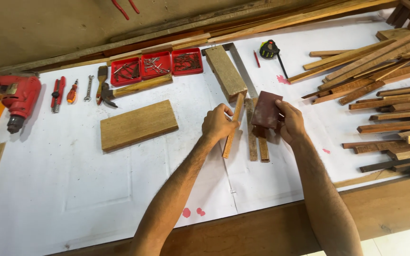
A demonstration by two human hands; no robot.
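1. We see the left hand (218, 124) near the middle of the bench (96, 189), its grip pinched around a thin strip (233, 124) that stands tilted on its lower end.
2. The right hand (290, 124) sits just beside it, its grip pressed on a reddish-brown sanding sheet (266, 111) held over two more slats (257, 142) lying flat on the bench.
3. A block (226, 72) lies just beyond the hands, with a steel rule (244, 71) along its right side.
4. A flat board (138, 124) lies left of the hands, well apart.
5. Three red trays (156, 64) of nails line the far edge, with a tape measure (269, 48) to their right.
6. A red drill (17, 97) rests at the far left corner, and next to it a wrench (88, 88).
7. A heap of sticks (385, 95) covers the right end.
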